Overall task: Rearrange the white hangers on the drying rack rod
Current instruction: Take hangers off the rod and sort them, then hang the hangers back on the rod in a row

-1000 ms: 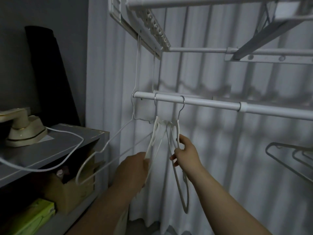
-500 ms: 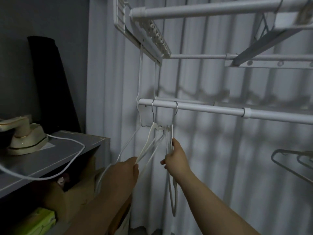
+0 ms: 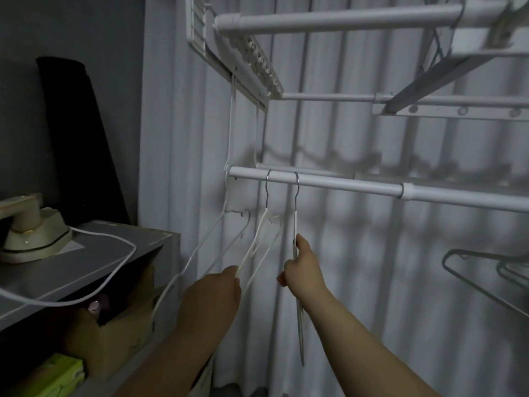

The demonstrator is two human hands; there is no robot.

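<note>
Presently, the white hangers [image 3: 266,196] hang by metal hooks at the left end of the drying rack rod [image 3: 343,185]. My left hand [image 3: 211,293] grips the left hanger [image 3: 259,239] by its slanted arms; my right hand [image 3: 303,267] pinches the right hanger [image 3: 295,222], seen edge-on. I judge them light, thin and springy, sliding readily; a hold near the neck should steady them. No writing is legible.

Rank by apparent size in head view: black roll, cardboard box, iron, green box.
1. black roll
2. cardboard box
3. iron and green box: look similar, both cut by the frame edge, so unranked.
</note>
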